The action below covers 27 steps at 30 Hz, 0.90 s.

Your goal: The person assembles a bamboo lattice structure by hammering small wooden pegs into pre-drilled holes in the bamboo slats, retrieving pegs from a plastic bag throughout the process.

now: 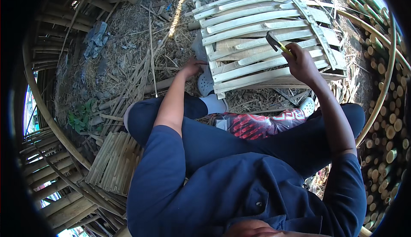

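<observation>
In front of me lies a pale slatted bamboo panel (pixel 257 20), its curved strips running across crosswise rails. My right hand (pixel 301 63) is closed round the yellow handle of a hammer (pixel 272 42), held above the right half of the slats. The hammer's dark head points up and to the left, apart from the strips as far as I can see. My left hand (pixel 192 67) is at the panel's left edge, fingers stretched toward the end rail and thumb apart. Whether its fingertips touch the rail is too small to tell.
My legs are crossed close to the panel, with a grey clog (pixel 206 82) at its left corner. A red printed sack (pixel 257 124) lies by my shins. Stacked bamboo poles (pixel 387 130) stand at right; a bundle of split bamboo (pixel 114 162) lies at left. Straw covers the ground.
</observation>
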### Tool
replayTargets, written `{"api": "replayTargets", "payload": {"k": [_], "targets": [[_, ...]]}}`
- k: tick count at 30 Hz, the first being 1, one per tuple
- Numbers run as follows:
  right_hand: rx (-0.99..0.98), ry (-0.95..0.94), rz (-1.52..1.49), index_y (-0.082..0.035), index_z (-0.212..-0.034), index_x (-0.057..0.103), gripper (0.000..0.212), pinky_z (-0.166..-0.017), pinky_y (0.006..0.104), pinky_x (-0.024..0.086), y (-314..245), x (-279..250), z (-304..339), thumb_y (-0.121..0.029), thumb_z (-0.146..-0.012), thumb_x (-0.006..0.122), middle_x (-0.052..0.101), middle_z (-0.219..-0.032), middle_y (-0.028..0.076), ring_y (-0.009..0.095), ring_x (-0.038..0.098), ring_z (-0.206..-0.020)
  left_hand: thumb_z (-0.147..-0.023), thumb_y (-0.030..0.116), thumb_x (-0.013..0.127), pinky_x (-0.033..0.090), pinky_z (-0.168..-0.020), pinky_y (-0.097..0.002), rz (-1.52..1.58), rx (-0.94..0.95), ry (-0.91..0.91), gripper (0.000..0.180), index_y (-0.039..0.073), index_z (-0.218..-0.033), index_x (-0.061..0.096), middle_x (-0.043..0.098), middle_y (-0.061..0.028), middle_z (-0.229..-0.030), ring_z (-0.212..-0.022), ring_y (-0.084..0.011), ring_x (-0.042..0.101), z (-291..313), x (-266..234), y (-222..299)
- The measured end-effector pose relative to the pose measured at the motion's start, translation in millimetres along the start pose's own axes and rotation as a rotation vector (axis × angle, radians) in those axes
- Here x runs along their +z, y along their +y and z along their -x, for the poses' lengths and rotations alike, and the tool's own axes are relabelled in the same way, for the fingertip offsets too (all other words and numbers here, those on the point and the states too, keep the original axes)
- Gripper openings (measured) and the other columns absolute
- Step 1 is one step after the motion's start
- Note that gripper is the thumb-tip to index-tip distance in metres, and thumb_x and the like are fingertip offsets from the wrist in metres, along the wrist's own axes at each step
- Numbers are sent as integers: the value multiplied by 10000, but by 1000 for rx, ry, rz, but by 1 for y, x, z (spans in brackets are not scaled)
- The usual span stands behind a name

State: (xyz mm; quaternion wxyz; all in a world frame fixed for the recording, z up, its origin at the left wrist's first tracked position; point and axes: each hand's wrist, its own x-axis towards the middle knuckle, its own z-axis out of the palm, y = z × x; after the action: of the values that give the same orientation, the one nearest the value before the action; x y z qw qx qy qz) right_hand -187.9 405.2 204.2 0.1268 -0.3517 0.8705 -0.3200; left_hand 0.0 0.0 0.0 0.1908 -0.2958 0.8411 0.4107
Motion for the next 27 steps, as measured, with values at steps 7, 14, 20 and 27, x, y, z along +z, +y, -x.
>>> {"api": "replayTargets", "payload": {"k": [7, 14, 20, 27], "targets": [[-94, 155, 90, 46, -1074, 570, 164, -736, 554, 514, -13, 20, -6, -68, -956, 581, 667, -814, 295, 502, 656, -803, -932, 134, 716, 517, -976, -345, 423, -59, 392, 418, 38, -1339, 696, 720, -168, -1268, -1117, -224, 681, -16, -7, -22], [-116, 128, 238, 75, -1074, 516, 188, -869, 519, 545, 22, 37, -5, 69, -885, 520, 600, -1032, 295, 459, 638, -987, -935, 75, 696, 543, -946, -329, 1117, -116, 913, 324, -51, -1232, 718, 751, -128, -1161, -1014, -203, 711, -31, -89, -14], [-243, 217, 517, 50, -1040, 636, 229, -808, 412, 533, 13, 52, -5, -58, -841, 605, 601, -1032, 189, 327, 606, -981, -976, 58, 694, 554, -982, -314, 1092, 318, 934, 345, -66, -1297, 664, 729, -130, -1211, -1079, -197, 707, 52, -177, 70], [-288, 235, 572, 1, -1000, 666, 214, -836, 403, 472, 18, 32, 2, -114, -824, 624, 594, -1056, 163, 309, 566, -1042, -1000, 78, 692, 513, -1037, -323, 786, 664, 715, 353, -46, -1326, 640, 691, -123, -1259, -1159, -173, 656, 142, -194, 217]]}}
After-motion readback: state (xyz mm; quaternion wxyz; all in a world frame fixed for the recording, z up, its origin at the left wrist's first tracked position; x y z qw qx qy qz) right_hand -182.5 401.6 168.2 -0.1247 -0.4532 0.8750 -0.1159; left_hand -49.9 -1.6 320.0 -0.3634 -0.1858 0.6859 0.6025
